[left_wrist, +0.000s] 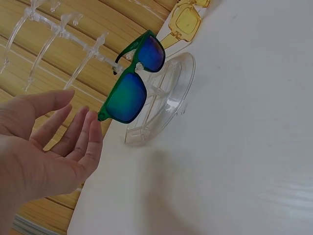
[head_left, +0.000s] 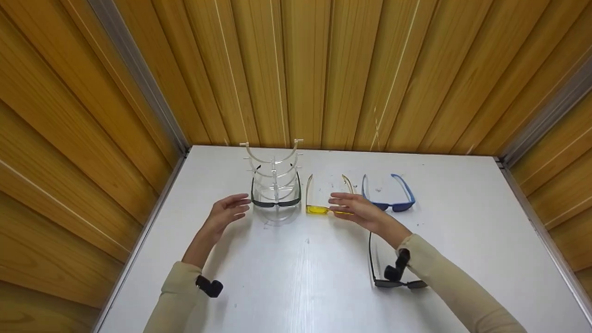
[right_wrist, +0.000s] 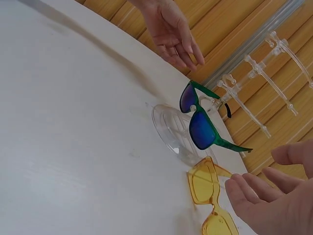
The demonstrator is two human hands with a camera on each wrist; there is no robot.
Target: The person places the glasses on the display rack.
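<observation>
A pair of green-framed sunglasses (left_wrist: 128,93) with blue mirrored lenses sits on the lowest tier of a clear display stand (head_left: 274,173). My left hand (head_left: 227,213) is just left of these sunglasses, fingers loosely extended, fingertips close to the frame's outer corner and holding nothing. My right hand (head_left: 356,209) hovers over the right side of the yellow glasses (head_left: 317,210), hiding part of them, its fingers relaxed and empty. In the right wrist view the yellow glasses (right_wrist: 204,183) stand beside the base of the stand, temples unfolded.
Blue sunglasses (head_left: 403,206) lie right of the yellow pair, partly behind the right hand. Black sunglasses (head_left: 389,283) lie nearer the front, partly hidden by the right forearm. Wood-patterned walls (head_left: 305,74) border the white table (head_left: 286,286) at the back and sides.
</observation>
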